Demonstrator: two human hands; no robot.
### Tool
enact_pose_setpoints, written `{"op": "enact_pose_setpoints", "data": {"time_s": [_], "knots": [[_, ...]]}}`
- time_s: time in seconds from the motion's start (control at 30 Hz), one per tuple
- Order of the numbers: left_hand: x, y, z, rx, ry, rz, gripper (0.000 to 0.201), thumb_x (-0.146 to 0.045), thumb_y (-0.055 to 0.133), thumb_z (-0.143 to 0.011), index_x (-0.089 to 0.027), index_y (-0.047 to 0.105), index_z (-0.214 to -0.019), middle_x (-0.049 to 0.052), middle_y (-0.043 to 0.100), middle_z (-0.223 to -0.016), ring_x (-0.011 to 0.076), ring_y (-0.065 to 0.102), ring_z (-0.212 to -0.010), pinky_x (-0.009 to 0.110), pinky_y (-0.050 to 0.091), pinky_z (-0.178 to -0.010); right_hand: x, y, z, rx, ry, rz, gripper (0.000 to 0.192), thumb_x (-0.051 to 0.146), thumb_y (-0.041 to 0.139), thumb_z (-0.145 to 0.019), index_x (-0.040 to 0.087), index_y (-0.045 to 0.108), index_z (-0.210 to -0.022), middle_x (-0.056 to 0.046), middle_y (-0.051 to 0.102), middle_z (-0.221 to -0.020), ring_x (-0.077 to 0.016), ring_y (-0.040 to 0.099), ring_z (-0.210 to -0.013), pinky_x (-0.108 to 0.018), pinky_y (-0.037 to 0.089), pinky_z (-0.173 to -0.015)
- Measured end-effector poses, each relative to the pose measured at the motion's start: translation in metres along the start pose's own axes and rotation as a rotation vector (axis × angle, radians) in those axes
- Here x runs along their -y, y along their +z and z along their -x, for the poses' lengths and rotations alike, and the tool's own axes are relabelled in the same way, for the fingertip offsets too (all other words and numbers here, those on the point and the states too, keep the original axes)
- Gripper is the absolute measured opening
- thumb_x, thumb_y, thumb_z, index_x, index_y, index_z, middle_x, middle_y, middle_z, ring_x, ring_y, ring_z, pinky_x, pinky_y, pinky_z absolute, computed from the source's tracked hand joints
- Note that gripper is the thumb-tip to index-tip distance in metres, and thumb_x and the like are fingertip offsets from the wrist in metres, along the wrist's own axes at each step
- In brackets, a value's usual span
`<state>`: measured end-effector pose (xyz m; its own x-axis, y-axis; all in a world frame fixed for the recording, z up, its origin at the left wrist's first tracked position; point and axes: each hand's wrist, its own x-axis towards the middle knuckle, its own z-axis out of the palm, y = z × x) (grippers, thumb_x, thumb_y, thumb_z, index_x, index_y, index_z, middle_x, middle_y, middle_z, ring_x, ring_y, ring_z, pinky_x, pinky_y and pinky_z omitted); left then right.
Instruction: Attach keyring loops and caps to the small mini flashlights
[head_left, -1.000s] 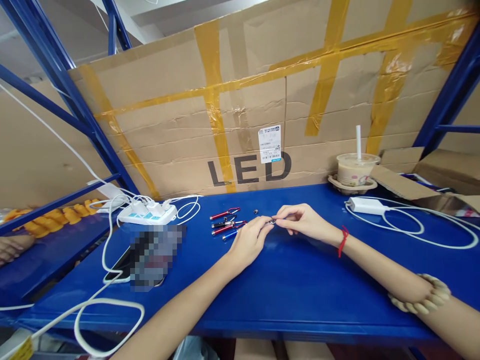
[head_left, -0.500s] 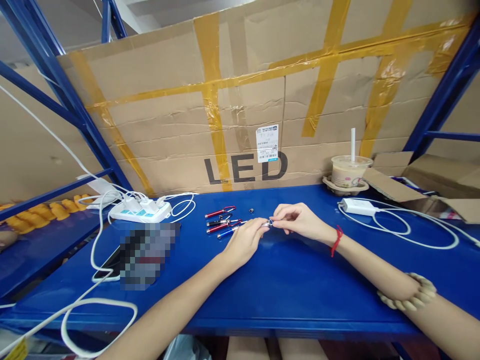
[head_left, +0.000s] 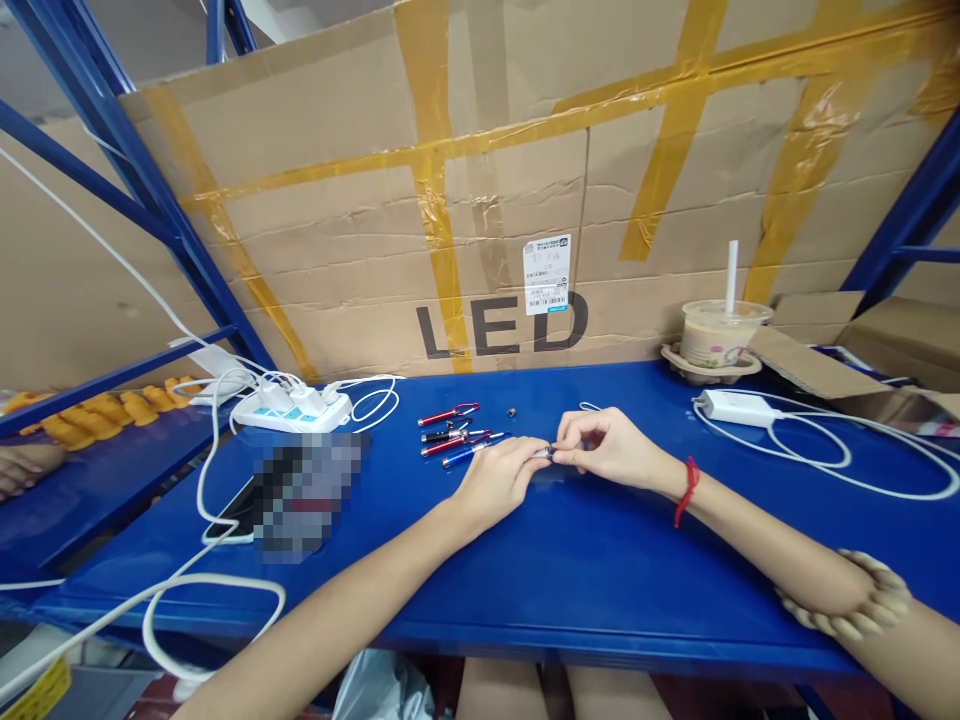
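My left hand (head_left: 501, 480) is closed around a small silver flashlight (head_left: 541, 453), most of it hidden by the fingers. At its dark right end, thumb and fingertips of my right hand (head_left: 611, 445) are pinched together. Left of the hands lie several keychain pen flashlights: a red one (head_left: 442, 418) at the back, a black one (head_left: 439, 436), another red one (head_left: 442, 449), and a blue one (head_left: 463, 456) nearest my left hand. Behind the hands sits a tiny metal piece (head_left: 511, 412). A thin pale loop (head_left: 590, 405) shows just behind my right hand.
A power strip (head_left: 289, 415) with white cables and a phone (head_left: 232, 515) lie at left. At right stand a drink cup (head_left: 720, 335) with a straw and a white adapter (head_left: 739, 408). A large cardboard sheet (head_left: 337, 260) backs the blue table (head_left: 600, 580). Another person's hand (head_left: 30, 468) shows at far left.
The view has shifted slightly, so things on the table sit a little further right. My right fingertips have closed in on the flashlight's end, and the pale loop now shows behind that hand.
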<state>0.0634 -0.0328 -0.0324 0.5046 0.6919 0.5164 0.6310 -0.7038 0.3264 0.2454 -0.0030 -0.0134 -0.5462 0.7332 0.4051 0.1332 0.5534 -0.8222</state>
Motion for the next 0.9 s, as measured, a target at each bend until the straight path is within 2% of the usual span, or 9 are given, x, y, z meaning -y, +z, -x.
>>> {"op": "enact_pose_setpoints", "data": {"time_s": [0.23, 0.53, 0.73, 0.9], "knots": [[0.0003, 0.0002, -0.0014, -0.04, -0.017, -0.036, 0.022, -0.026, 0.039, -0.089, -0.017, 0.058, -0.095, 0.003, 0.064, -0.093, 0.0156, 0.059, -0.082, 0.026, 0.045, -0.075, 0.0023, 0.0022, 0.0017, -0.035, 0.076, 0.097, 0.037, 0.048, 0.066, -0.067, 0.016, 0.054, -0.055, -0.002, 0.055, -0.06, -0.0101, 0.049, -0.046, -0.023, 0.039, -0.045], [0.001, 0.0007, -0.0038, -0.03, -0.025, -0.034, 0.022, -0.027, 0.041, -0.089, -0.02, 0.056, -0.103, 0.001, 0.063, -0.102, 0.0148, 0.057, -0.087, 0.025, 0.043, -0.079, 0.0012, 0.0017, -0.0007, -0.03, 0.279, 0.059, 0.037, 0.049, 0.064, -0.066, 0.015, 0.054, -0.059, 0.0, 0.051, -0.045, -0.0107, 0.047, -0.04, -0.021, 0.033, -0.04], [0.0031, 0.0025, -0.007, -0.041, -0.07, -0.054, 0.021, -0.022, 0.041, -0.088, -0.019, 0.057, -0.101, 0.001, 0.064, -0.098, 0.0151, 0.057, -0.084, 0.026, 0.044, -0.077, -0.0014, 0.0031, -0.0018, -0.036, 0.252, 0.093, 0.036, 0.05, 0.065, -0.066, 0.015, 0.057, -0.062, 0.001, 0.052, -0.043, -0.01, 0.048, -0.038, -0.02, 0.033, -0.04], [0.0016, 0.0029, -0.0097, -0.076, -0.119, -0.012, 0.022, -0.023, 0.039, -0.089, -0.019, 0.055, -0.102, 0.003, 0.062, -0.103, 0.0156, 0.058, -0.091, 0.025, 0.044, -0.079, -0.0017, -0.0003, -0.0015, -0.156, 0.163, 0.244, 0.032, 0.047, 0.065, -0.069, 0.015, 0.062, -0.071, -0.001, 0.059, -0.058, -0.0099, 0.052, -0.043, -0.02, 0.036, -0.042]]}}
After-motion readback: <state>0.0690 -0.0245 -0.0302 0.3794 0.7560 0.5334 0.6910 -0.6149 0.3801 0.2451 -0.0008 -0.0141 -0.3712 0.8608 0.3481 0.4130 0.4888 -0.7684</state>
